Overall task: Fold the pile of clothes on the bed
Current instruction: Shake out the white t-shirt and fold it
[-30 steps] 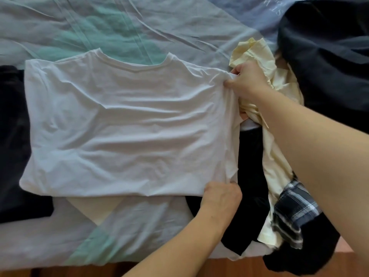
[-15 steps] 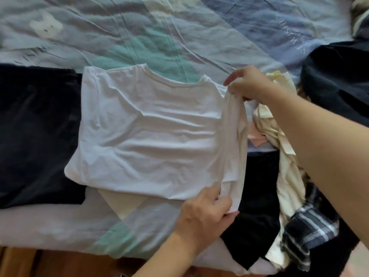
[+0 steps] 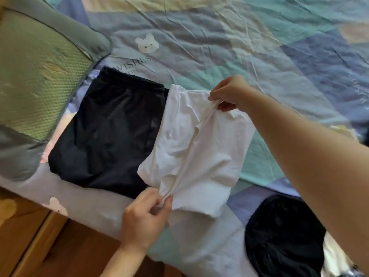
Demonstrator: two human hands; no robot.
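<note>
A white t-shirt (image 3: 211,156) lies half folded on the bed, its right side lifted over toward the left. My right hand (image 3: 229,92) pinches the raised edge at the far end. My left hand (image 3: 146,213) pinches the same edge at the near end, by the bed's front. The edge stretches taut between both hands, above the shirt's middle. A folded dark navy garment (image 3: 111,132) lies flat just left of the shirt, touching it.
A green pillow (image 3: 34,76) fills the left. A dark garment (image 3: 283,234) from the pile sits at lower right, with a pale one (image 3: 335,262) beside it. The patterned bedsheet (image 3: 259,47) stretches behind. A wooden floor (image 3: 50,246) lies below the bed edge.
Both hands have carried the shirt's right edge up and leftward over its middle. The view has swung left, showing the pillow and folded navy garment; most of the pile has left the frame.
</note>
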